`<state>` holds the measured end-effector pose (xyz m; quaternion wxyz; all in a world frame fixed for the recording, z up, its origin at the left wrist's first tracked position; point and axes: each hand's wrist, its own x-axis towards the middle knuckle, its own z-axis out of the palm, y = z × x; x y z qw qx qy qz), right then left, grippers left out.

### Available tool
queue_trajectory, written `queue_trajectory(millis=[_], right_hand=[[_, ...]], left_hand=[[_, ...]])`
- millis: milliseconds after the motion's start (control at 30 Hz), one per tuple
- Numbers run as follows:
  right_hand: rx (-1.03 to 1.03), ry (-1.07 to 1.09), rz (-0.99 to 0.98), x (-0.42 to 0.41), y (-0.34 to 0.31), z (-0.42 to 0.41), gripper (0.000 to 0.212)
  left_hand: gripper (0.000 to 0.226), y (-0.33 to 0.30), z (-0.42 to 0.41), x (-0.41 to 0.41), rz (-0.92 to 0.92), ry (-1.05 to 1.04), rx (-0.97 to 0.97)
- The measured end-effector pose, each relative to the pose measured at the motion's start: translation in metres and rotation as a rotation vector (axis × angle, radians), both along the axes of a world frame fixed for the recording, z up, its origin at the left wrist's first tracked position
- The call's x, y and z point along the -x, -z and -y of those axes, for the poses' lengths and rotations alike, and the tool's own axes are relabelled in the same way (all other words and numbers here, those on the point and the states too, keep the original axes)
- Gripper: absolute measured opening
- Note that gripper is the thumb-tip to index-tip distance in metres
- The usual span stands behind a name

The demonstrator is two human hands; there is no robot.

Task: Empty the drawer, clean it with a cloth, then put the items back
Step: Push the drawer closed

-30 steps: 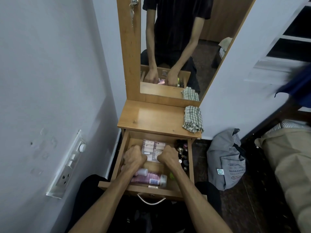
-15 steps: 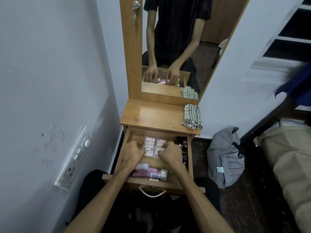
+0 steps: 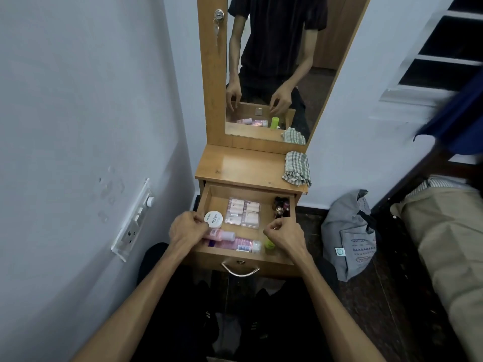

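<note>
Wooden and honey-coloured, the dressing unit (image 3: 243,165) stands in a corner between pale walls, with a tall mirror (image 3: 274,69) rising from its back edge and a key hanging from a lock (image 3: 218,15) on the frame. On the right end of its top lies a crumpled checked cloth (image 3: 296,168), near the mirror's foot. A white switch panel (image 3: 133,220) is fixed to the wall at left. On the dark floor at right slumps a grey bag (image 3: 347,236), and beyond it a tan bundle (image 3: 449,244).

Below the top, the drawer (image 3: 209,197) is pulled out, its metal handle (image 3: 240,269) facing the person. Inside, a clear pack of small pink and cream pieces (image 3: 243,212) lies flat near the middle. A cluster of small dark bottles (image 3: 281,207) stands in the back right corner. Along the front wall lie two pink bottles (image 3: 235,241) on their sides, one against the other, and a yellow-green item (image 3: 269,244) shows just under the right wrist.

At the drawer's left side the left hand (image 3: 187,229) pinches a round white jar (image 3: 213,219) with dark lettering on its lid, thumb and fingers on its rim. Over the right front part of the drawer, the right hand (image 3: 283,232) has its fingers curled with thumb to fingertips; whether it holds something small I cannot tell.
</note>
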<state>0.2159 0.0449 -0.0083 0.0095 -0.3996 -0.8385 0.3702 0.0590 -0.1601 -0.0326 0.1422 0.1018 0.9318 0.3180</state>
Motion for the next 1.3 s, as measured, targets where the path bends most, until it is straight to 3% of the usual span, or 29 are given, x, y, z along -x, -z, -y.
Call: queue_trajectory(millis=[300, 700, 1300], right_hand=[[-0.142, 0.064, 0.102, -0.066, 0.008, -0.002, 0.014], [-0.17, 0.157, 0.038, -0.098, 0.021, -0.006, 0.017], [-0.169, 0.221, -0.122, -0.076, 0.026, -0.028, 0.026]], left_hand=[[0.026, 0.005, 0.041, -0.025, -0.102, -0.05, 0.076], [0.053, 0.017, 0.064, -0.035, 0.11, -0.284, -0.162], [0.042, 0.018, 0.034, -0.003, 0.115, -0.328, -0.205]])
